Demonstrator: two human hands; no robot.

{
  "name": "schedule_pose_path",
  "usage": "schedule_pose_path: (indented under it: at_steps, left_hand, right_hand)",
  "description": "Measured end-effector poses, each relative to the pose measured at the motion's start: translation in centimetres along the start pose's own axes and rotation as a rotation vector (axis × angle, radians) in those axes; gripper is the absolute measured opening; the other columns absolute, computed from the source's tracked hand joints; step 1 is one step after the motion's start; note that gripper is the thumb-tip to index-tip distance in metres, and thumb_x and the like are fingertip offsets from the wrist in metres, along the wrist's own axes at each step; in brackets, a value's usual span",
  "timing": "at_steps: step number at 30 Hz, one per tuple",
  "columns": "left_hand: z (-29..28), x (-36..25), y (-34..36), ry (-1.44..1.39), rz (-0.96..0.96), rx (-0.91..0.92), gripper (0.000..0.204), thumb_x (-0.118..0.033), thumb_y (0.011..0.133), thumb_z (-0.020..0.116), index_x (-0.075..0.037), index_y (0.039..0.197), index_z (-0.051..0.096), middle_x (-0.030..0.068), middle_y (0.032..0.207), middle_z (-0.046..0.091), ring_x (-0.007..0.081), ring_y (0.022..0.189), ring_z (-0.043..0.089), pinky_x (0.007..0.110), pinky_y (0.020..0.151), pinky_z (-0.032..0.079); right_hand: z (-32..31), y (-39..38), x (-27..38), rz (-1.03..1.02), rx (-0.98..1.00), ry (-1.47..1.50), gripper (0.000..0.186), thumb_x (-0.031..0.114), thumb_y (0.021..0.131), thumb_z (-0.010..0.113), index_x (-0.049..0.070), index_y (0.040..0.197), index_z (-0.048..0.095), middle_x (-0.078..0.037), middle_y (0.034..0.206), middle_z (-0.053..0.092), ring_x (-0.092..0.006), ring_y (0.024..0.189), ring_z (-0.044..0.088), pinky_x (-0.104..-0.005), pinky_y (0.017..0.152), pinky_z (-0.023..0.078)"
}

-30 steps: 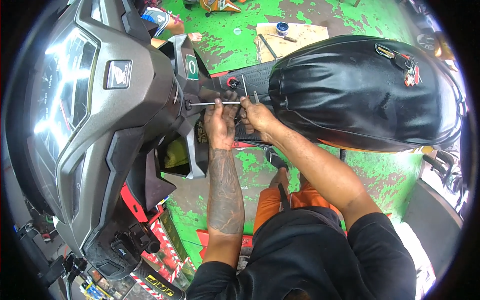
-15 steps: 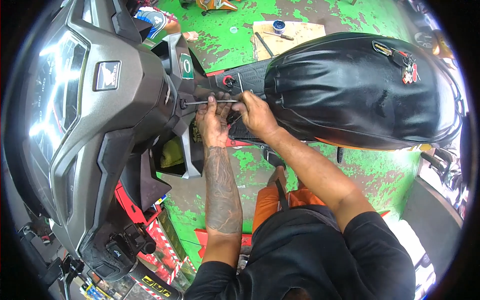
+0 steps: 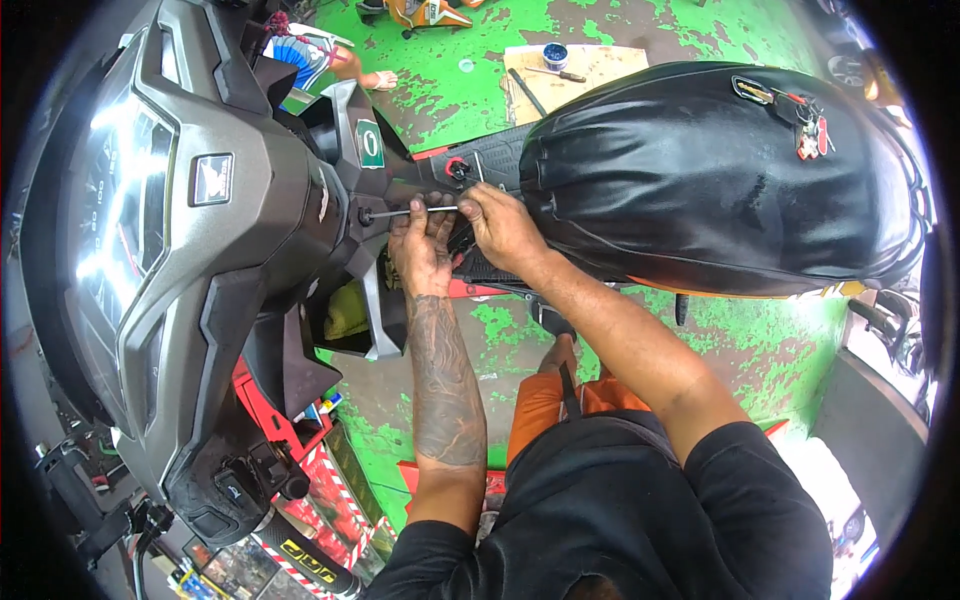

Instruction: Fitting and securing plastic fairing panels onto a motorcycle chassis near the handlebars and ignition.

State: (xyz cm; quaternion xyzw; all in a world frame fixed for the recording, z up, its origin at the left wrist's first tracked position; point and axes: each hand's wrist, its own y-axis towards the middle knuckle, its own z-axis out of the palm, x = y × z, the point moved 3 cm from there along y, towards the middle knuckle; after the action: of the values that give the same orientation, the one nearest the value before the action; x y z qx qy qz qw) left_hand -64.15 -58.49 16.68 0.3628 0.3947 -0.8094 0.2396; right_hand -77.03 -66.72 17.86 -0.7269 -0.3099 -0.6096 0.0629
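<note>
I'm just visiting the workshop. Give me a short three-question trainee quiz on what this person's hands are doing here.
1. True or false: both hands are on the long screwdriver.
2. The screwdriver's tip points toward: A) the black seat B) the scooter's grey front panel C) the green floor.
3. What hangs on top of the seat?

Key: 1 true; 2 B; 3 a bunch of keys.

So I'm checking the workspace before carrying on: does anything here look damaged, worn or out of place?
The green floor paint is badly flaked, with grey patches showing through. A bunch of keys lies loose on the black scooter seat, where it could slide off. Both hands, left and right, are on a long thin tool at the front panel; nothing else stands out.
</note>
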Motion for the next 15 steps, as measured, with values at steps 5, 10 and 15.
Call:
schedule_pose_path:
  at_steps: [5, 10, 15]
  left_hand:
    - [-0.1, -0.1, 0.2, 0.01, 0.006, 0.01, 0.023, -0.017, 0.104, 0.065, 0.0, 0.117, 0.058, 0.0152, 0.113, 0.07, 0.0309, 0.106, 0.072, 0.045, 0.093, 0.062]
    - [0.1, -0.3, 0.6, 0.029, 0.003, 0.016, 0.019, -0.015, 0.103, 0.065, -0.003, 0.116, 0.059, 0.0143, 0.108, 0.072, 0.0285, 0.099, 0.073, 0.045, 0.089, 0.063]
    - [0.0, -0.4, 0.2, 0.142, 0.018, -0.034, 0.025, -0.02, 0.104, 0.065, 0.002, 0.115, 0.063, 0.0132, 0.108, 0.071, 0.0273, 0.102, 0.071, 0.043, 0.092, 0.059]
  right_hand:
    - [0.0, 0.9, -0.3, 0.106, 0.056, -0.013, 0.039, 0.03, 0.106, 0.052, -0.002, 0.088, 0.064, -0.024, 0.088, 0.066, -0.049, 0.087, 0.062, -0.0542, 0.078, 0.05]
    - [0.7, 1.8, -1.4, 0.481, 0.181, 0.009, 0.061, 0.048, 0.11, 0.039, -0.001, 0.085, 0.065, -0.023, 0.078, 0.068, -0.0448, 0.072, 0.064, -0.0513, 0.07, 0.051]
    - [2.3, 1.1, -3.5, 1.151, 0.258, 0.788, 0.064, 0.053, 0.111, 0.037, 0.004, 0.077, 0.062, -0.005, 0.064, 0.055, -0.0226, 0.052, 0.047, -0.0397, 0.053, 0.038]
